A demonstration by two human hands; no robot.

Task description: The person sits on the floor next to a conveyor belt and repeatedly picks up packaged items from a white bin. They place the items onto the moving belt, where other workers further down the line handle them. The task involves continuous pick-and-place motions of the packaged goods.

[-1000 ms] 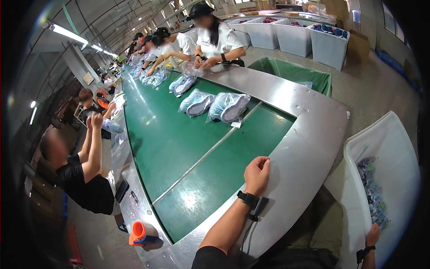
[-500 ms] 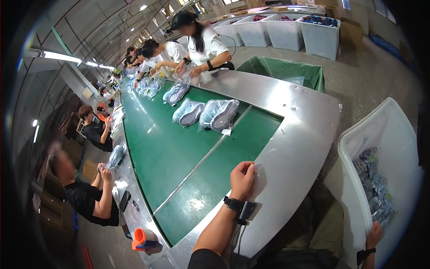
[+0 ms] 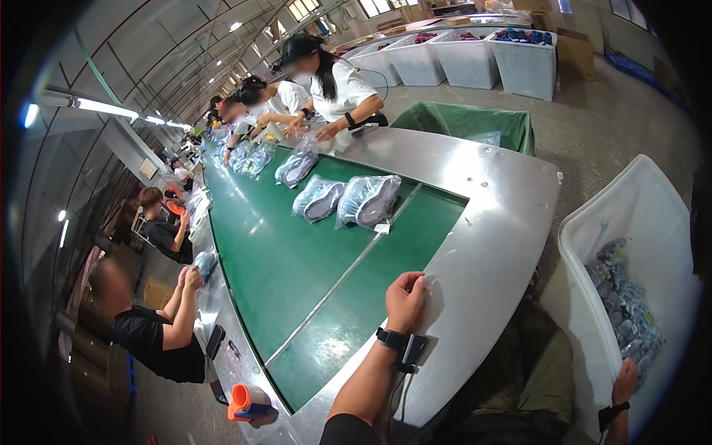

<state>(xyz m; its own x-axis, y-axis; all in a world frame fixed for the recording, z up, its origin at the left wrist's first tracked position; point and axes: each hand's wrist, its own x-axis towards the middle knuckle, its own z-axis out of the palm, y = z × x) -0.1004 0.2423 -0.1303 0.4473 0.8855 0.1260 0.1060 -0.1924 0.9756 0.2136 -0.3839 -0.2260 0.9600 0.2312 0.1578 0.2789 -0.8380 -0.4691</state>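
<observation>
My left hand (image 3: 405, 302) rests on the metal rim (image 3: 482, 256) of a conveyor table, its fingers curled into a loose fist with nothing visible in them. A dark watch band and a small box with a cable are on that wrist. At the lower right my right hand (image 3: 625, 382) grips the edge of a white plastic bin (image 3: 586, 297). Inside the bin lies a heap of bagged shoes (image 3: 627, 304). Ahead on the green belt (image 3: 319, 297), a clear bag of pale blue shoes (image 3: 368, 200) sits beside another bag of shoes (image 3: 317, 199).
A person in white (image 3: 337, 89) handles a bag at the belt's far side; a person in black (image 3: 159, 334) stands at the left. An orange-and-blue cup (image 3: 243, 404) stands on the left rim. Behind are a green-lined bin (image 3: 467, 122) and several shoe-filled white bins (image 3: 523, 67).
The view has shifted slightly, so the belt and bagged shoes appear a little lower and further right. My hands keep their places on the metal rim and the bin.
</observation>
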